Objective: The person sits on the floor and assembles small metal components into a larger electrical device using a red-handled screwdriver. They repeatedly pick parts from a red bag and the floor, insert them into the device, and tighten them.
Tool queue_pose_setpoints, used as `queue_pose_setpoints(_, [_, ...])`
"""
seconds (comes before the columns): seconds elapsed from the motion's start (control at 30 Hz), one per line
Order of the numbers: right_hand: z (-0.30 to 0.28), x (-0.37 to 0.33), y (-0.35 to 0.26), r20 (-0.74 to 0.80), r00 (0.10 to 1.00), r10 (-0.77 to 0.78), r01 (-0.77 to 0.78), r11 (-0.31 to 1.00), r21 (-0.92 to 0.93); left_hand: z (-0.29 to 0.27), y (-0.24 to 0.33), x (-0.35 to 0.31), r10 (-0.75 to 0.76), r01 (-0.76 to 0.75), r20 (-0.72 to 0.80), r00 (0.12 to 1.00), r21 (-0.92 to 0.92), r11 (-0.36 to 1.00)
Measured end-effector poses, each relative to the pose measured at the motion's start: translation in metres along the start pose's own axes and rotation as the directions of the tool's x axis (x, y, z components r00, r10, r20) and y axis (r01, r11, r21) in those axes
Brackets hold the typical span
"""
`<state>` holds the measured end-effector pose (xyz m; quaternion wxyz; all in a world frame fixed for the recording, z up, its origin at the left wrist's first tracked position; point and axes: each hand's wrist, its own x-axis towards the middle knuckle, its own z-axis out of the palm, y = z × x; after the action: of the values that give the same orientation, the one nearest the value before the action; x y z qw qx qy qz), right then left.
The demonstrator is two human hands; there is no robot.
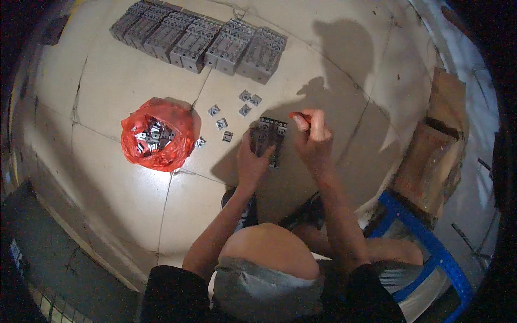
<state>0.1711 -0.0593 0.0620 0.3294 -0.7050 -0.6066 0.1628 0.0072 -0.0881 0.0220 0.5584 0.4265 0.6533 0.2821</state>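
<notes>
No text is legible; pale marks (16, 254) on the dark panel (75, 264), perhaps lettering, look too blurred.

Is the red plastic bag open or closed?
Open: the mouth of the red plastic bag is spread wide, and small metallic-looking pieces show inside.

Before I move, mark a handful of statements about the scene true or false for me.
1. The left hand grips the dark block. True.
2. The red bag is tied shut. False: the bag is open, with metal parts showing inside.
3. The right hand has a small red thing at its fingertips. True.
4. The grey blocks stand nearer the person than the bag. False: the grey blocks are farther away.
5. The cardboard lies on the person's right. True.
</notes>
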Motion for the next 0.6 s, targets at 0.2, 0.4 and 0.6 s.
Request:
queue_pose_setpoints(0.2, [0.007,0.011,-0.006,0.26,0.936,0.237,-0.189,0.962,-0.197,0.001,-0.013,0.004,-0.017,0.016,0.024,1.0,0.065,0.998])
queue_pose_setpoints(0.4, [-0.034,0.054,-0.019,0.224,0.969,0.104,-0.129,0.987,0.1,0.006,-0.016,-0.009,0.107,-0.094,-0.059,0.993,0.196,0.976])
queue_pose_setpoints(0.6, [-0.052,0.055,-0.023,0.437,0.871,0.226,-0.43,0.78,0.455,0.0,-0.007,-0.009,0.074,-0.067,-0.016,0.997,0.289,0.955])
